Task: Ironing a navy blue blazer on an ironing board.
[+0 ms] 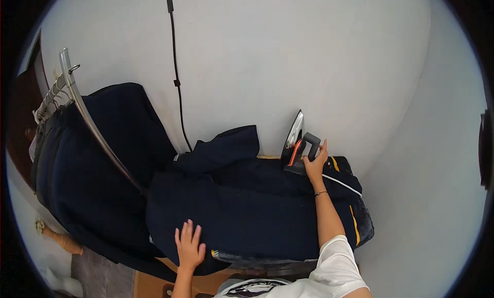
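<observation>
A dark navy garment (262, 217) lies spread over a padded ironing board (364, 221), with one sleeve folded up towards the wall. My left hand (189, 246) rests flat on the cloth near the front left, fingers apart and holding nothing. At the far right of the board, my right hand (317, 159) grips the grey handle of an electric iron (295, 143). The iron is tipped up on its heel, its shiny soleplate turned to the left and away from the cloth. A white cord (343, 185) runs from the iron across the board's right end.
On the left, several dark garments (96, 163) hang from a metal clothes rail (90, 120), close against the board. A black cable (177, 66) runs down the white wall (247, 59) behind. A wooden panel (154, 278) shows below the board's front edge.
</observation>
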Tool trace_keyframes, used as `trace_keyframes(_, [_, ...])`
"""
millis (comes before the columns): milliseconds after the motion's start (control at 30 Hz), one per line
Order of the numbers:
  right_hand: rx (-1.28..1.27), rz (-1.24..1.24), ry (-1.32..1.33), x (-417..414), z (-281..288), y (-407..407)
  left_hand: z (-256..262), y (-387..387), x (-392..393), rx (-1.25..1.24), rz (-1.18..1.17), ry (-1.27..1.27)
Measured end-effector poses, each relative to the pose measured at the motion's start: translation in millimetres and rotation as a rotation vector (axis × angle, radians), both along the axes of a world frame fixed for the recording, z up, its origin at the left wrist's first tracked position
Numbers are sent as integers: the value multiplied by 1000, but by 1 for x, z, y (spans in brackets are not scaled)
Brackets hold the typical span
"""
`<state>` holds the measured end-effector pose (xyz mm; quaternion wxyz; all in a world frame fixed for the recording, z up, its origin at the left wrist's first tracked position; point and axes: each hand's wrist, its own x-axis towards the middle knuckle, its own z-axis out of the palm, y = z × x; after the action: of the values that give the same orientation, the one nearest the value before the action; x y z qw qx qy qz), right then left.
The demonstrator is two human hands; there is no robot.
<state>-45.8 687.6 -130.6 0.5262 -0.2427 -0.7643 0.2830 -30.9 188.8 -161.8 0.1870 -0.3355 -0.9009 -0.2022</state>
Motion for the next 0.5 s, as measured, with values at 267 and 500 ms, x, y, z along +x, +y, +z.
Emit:
trace_keyframes(267, [138, 18, 12, 8, 18, -30, -62, -40, 17, -512, -402, 709])
trace_keyframes(500, [205, 40, -116, 22, 13, -71, -37, -33, -15, -595, -628, 967])
